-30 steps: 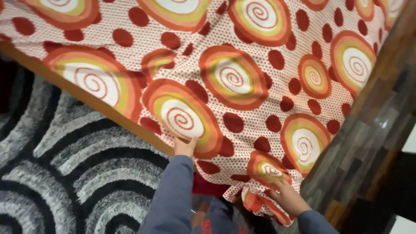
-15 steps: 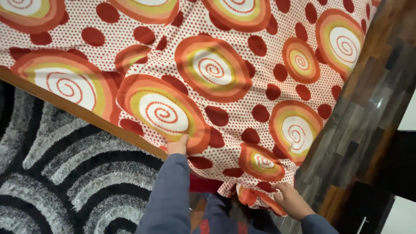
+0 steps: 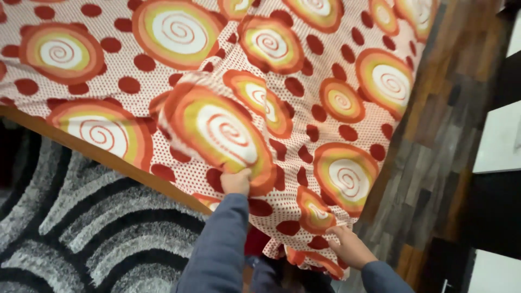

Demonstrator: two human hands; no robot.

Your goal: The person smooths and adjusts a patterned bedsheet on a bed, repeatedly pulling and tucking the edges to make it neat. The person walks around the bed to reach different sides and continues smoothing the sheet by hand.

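Your left hand [image 3: 236, 182] and right hand [image 3: 350, 247] each grip the bedsheet [image 3: 282, 103] hem — light, floppy cloth, so bunch it firmly near that corner.

We see no packages, labels, signs or screens anywhere in this view.
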